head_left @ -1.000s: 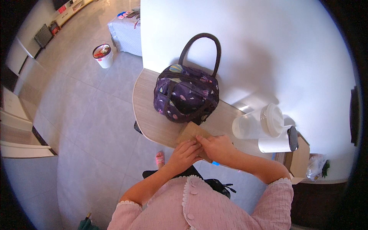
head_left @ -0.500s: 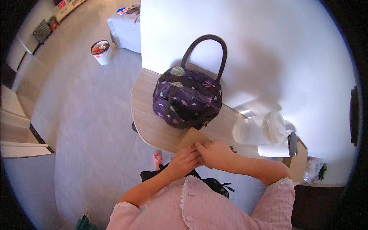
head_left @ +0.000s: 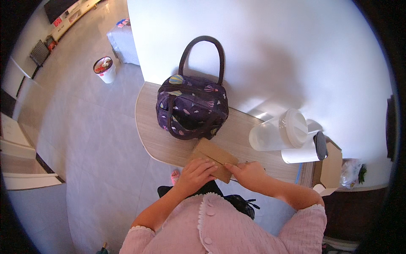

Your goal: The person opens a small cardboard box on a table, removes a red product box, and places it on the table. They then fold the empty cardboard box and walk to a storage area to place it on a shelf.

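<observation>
A small brown cardboard box (head_left: 210,149) lies slantwise at the table's near edge, with a dark seam across its top. My left hand (head_left: 195,174) is closed on its near left side, fingers over the top. At the box's right end is my right hand (head_left: 250,174), closed, its thumb at the seam. A small dark bit shows beside that hand; what it grips is mostly hidden. Just beyond the box stands a dark purple handbag (head_left: 192,108) with a balloon pattern, one handle upright against the wall.
Right of the box, a clear plastic cup with a white lid (head_left: 270,133) and a white cylinder with a dark cap (head_left: 302,153) lie on the pale wooden table (head_left: 148,122). An open carton (head_left: 330,169) sits beyond them. A white bucket (head_left: 106,74) stands on the floor.
My right hand has shifted right, away from my left hand, uncovering the box's top and seam. The whole view has shifted slightly; the handbag and cup now appear farther left.
</observation>
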A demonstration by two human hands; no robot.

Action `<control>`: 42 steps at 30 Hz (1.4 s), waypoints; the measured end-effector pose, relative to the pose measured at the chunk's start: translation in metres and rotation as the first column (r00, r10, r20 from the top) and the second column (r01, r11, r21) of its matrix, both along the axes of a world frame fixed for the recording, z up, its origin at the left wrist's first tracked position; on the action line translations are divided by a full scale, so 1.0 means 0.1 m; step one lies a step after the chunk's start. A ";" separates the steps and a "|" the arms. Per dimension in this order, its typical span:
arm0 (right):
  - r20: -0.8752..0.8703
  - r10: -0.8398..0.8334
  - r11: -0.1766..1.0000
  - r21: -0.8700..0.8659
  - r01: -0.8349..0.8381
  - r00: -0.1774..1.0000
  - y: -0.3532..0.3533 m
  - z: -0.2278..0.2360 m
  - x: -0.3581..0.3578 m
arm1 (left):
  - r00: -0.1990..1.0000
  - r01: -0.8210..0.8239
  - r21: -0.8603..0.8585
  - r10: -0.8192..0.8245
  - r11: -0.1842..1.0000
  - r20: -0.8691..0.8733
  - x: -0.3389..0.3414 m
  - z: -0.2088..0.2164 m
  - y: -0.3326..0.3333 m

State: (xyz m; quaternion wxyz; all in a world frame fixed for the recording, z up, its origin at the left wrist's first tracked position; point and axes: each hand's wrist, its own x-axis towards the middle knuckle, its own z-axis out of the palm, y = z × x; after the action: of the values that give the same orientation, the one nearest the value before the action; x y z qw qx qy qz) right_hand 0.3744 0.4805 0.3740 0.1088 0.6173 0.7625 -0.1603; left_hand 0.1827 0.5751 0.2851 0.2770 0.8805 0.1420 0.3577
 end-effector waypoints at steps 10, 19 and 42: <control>-0.372 -0.527 0.850 -0.235 0.471 0.764 -0.09 1.30 0.22 | 0.997 0.000 -0.042 -0.003 0.999 -0.071 0.14 0.07 -0.13; -0.680 -0.192 0.277 0.654 0.704 0.708 0.02 2.31 0.43 | 0.992 -0.127 -0.344 0.116 0.931 -0.052 0.05 0.19 -0.27; -0.406 -0.494 0.653 0.411 0.636 0.769 1.18 -1.67 1.10 | 0.975 -0.172 -0.984 0.136 -0.046 -0.176 -0.09 0.14 -0.34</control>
State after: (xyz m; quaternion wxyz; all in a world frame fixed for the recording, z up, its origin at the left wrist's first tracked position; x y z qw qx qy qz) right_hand 0.4843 0.5982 0.2073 -0.2208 0.8037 0.5502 -0.0499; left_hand 0.1736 0.5409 0.2995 0.7788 0.3989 0.4551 0.1653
